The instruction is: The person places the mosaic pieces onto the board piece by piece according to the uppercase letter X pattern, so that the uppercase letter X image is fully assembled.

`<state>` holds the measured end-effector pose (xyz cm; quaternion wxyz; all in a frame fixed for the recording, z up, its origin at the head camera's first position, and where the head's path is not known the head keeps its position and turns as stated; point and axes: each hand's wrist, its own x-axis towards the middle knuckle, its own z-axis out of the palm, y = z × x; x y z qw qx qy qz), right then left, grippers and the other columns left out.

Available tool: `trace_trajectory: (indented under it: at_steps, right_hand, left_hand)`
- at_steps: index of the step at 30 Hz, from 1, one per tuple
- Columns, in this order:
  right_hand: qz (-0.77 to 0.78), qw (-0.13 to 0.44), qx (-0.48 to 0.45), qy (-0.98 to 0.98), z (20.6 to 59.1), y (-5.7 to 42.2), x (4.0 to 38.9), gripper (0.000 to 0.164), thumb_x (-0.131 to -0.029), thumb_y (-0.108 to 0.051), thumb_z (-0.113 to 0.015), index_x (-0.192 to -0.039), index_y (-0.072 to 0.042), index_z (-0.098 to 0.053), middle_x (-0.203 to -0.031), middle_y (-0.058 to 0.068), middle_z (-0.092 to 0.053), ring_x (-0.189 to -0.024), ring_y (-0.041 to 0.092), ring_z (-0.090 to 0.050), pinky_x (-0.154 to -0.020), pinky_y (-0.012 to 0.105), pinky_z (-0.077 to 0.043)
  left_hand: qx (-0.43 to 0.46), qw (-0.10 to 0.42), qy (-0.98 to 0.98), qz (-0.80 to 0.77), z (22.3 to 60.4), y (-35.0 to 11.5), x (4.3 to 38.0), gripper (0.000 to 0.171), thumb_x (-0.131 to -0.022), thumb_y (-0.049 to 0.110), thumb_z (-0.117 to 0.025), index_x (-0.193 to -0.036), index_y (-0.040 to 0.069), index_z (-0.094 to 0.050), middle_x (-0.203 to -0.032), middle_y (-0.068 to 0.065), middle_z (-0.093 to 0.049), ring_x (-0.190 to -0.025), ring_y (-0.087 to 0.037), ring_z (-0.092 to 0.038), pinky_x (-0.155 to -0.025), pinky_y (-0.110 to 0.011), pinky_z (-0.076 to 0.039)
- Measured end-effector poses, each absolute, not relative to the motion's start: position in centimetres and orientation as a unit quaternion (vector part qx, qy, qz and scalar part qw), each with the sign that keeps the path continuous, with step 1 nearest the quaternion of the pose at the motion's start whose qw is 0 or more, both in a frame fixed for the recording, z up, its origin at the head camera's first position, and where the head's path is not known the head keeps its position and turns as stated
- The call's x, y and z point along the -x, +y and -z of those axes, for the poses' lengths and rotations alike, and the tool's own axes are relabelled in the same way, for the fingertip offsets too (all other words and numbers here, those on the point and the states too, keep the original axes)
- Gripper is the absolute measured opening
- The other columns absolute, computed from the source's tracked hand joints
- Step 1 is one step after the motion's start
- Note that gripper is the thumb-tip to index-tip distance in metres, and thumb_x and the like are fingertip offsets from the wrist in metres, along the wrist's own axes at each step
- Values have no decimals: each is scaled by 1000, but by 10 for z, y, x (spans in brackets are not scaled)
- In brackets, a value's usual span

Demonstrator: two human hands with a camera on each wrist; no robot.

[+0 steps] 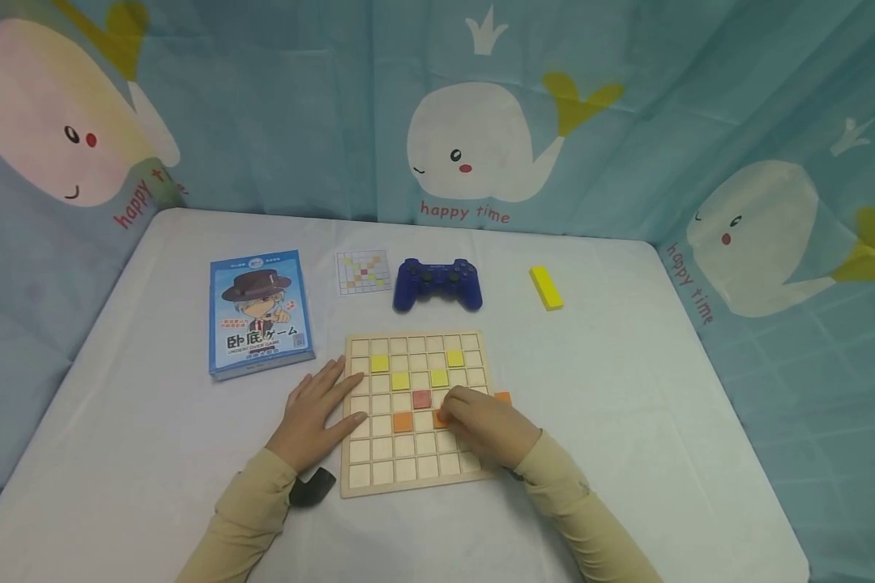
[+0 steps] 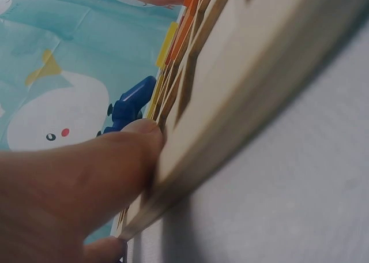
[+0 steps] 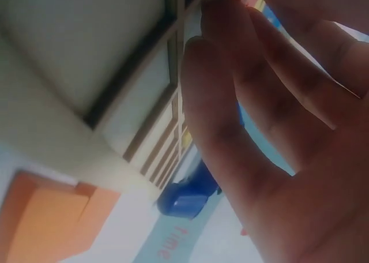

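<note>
A wooden grid board (image 1: 417, 490) lies on the table before me. My left hand (image 1: 317, 417) rests with spread fingers on its left edge, the thumb (image 2: 138, 139) touching the rim. With bent fingers my right hand (image 1: 484, 421) pinches an orange tile (image 1: 440, 419) over a square right of centre; the fingers partly hide the tile. Another orange tile (image 1: 403, 422) sits two squares to its left, below a red tile (image 1: 421, 398). Several yellow tiles (image 1: 400, 380) occupy squares farther up. Beside the board's right edge are stacked orange tiles (image 3: 46, 217), mostly covered by the right hand in the head view.
Behind the board lie a blue game controller (image 1: 437, 283) and a card with a coloured grid pattern (image 1: 363, 272). A blue game box (image 1: 261, 316) is at the left, a yellow bar-shaped row of tiles (image 1: 546, 287) at the back right. A whale-print curtain (image 1: 299, 121) surrounds the table.
</note>
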<state>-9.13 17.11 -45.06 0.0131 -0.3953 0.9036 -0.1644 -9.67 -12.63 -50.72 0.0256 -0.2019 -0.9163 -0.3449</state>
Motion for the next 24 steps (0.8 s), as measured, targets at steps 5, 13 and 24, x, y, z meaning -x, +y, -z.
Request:
trace_trajectory:
  at_steps: [5,13,24]
  right_hand:
    - [155,13,392,907,450,172,91,8,-90,-9,-67,-97,-10,-64,-98,-3,-61,-90,9,-63,-78,19,-53]
    - [152,6,393,907,451,172,91,8,-90,-9,-67,-97,-10,-64,-99,-3,-61,-90,9,-62,-78,20,-53]
    - [149,11,375,915,451,174,90,9,-91,-11,-64,-100,-11,-65,-102,-4,-62,-94,9,-63,-80,21,-54]
  left_hand:
    - [198,10,-918,343,508,-127,97,58,-89,36,-66,-140,13,-49,-155,-16,-29,-143,-35,-23,-115,-55,-12]
    - [198,11,-919,341,507,-127,98,59,-89,36,-66,-140,13,-49,-155,-16,-30,-143,-35,-23,-115,-55,-12]
    - [198,7,-919,342,506,-127,97,59,-88,36,-66,-141,14,-49,-155,-16,-30,-144,-35,-23,-115,-55,-12]
